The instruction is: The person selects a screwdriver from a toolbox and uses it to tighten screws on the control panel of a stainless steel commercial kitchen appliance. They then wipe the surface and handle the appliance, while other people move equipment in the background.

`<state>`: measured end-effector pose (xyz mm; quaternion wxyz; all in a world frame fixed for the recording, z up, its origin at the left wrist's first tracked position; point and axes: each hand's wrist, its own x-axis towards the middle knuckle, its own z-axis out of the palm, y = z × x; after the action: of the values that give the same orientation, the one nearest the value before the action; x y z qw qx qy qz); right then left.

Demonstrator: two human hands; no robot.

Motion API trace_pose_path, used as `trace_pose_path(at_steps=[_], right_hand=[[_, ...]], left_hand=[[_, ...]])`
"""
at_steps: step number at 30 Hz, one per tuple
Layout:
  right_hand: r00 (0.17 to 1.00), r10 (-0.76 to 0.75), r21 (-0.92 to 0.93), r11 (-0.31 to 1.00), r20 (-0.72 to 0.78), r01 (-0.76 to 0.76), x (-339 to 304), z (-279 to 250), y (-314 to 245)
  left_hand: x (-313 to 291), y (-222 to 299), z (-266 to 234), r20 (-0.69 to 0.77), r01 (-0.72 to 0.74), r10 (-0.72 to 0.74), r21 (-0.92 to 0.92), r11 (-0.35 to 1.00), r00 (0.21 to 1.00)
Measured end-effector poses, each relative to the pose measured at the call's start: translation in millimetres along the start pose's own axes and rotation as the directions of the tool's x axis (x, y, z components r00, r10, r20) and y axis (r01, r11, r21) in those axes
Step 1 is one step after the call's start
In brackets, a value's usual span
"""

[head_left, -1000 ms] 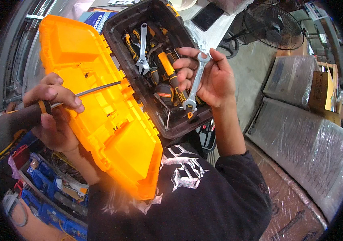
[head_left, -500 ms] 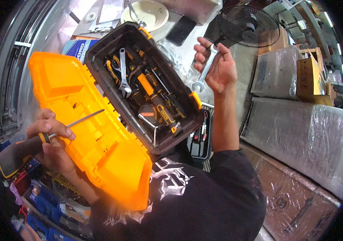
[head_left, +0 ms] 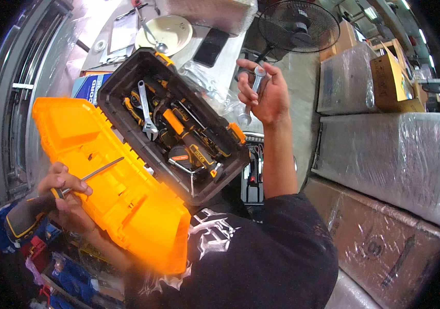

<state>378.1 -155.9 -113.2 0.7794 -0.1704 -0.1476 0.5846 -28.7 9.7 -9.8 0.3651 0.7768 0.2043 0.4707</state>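
Observation:
My left hand (head_left: 68, 193) is closed around a screwdriver (head_left: 101, 171). Its black and yellow handle sticks out to the lower left, and the metal shaft crosses in front of the open orange lid (head_left: 142, 226). Up at the right, my right hand (head_left: 270, 95) holds a silver wrench (head_left: 251, 98) almost upright, fingers curled loosely about it. Between my hands stands a black toolbox (head_left: 209, 191). Inside lie an adjustable wrench (head_left: 147, 110), several tools with black and orange grips (head_left: 172, 121), and an L-shaped metal key (head_left: 191, 180).
Behind the toolbox, a table bears a cream bowl (head_left: 173, 36) with a ladle, a dark phone (head_left: 213, 47) and plastic wrap. A black fan (head_left: 298, 26) stands beyond. Wrapped boxes (head_left: 379, 159) line the right side; blue bins (head_left: 75, 275) are at lower left.
The view has shifted, with the toolbox now further left in it. The wrench in my right hand has turned more upright, and the fingers have shifted on it. My left hand keeps the screwdriver.

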Motion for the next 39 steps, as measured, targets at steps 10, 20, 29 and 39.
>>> trace_pose_path(at_steps=[10,20,29,39], right_hand=[[0.634,-0.187,-0.659,0.283,-0.751,-0.697,-33.2,-101.9,42.4],[0.837,-0.451,-0.935,-0.017,-0.309,-0.354,-7.2,-115.7,49.1],[0.948,-0.263,-0.92,-0.386,0.181,0.069,70.0,78.6,0.7],[0.97,0.014,-0.907,-0.352,0.243,0.232,30.6,218.5,-17.0]], left_hand=[[3.2,3.6,8.7,-0.042,0.051,-0.054,-0.059,0.997,0.998],[12.5,18.4,24.0,0.034,0.159,-0.156,-0.127,0.979,0.987],[8.9,24.0,20.4,0.039,0.223,-0.22,-0.219,0.95,0.975],[-3.5,18.3,4.9,-0.001,0.213,-0.223,-0.293,0.932,0.975]])
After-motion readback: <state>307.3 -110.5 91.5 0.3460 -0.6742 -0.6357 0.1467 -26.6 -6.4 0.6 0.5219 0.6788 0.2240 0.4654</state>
